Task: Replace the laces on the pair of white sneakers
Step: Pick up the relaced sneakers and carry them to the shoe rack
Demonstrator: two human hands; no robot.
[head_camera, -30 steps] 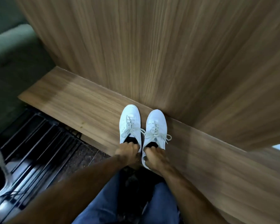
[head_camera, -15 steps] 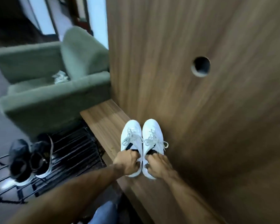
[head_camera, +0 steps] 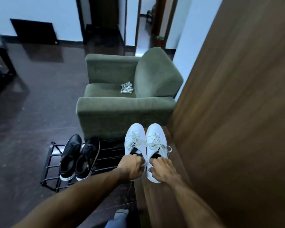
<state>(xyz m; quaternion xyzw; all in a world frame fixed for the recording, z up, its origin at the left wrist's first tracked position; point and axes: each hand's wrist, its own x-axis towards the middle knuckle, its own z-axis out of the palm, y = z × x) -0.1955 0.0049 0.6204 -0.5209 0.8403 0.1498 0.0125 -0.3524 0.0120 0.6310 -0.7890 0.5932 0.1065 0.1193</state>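
Sneakers, white pair, both laced up and tied, held side by side with toes pointing away from the person, next to a tall wood panel [head_camera: 237,112] and over the wood ledge [head_camera: 156,195] at its foot. Left hand [head_camera: 132,167] has its fingers curled over the heel collar of the left sneaker [head_camera: 135,142], gripping it at the opening. Right hand [head_camera: 161,169] does the same on the right sneaker [head_camera: 156,142], fingers hooked into the heel end. Can't really tell if the soles are touching the ledge or lifted a bit. The two shoes are pretty much touching each other. Just left of them is a black wire shoe rack [head_camera: 53,175] with a pair of black shoes [head_camera: 77,158] on it, and behind that a green armchair [head_camera: 122,109] with a small striped cloth [head_camera: 126,87] on the seat. Dark glossy floor [head_camera: 31,112] all around.
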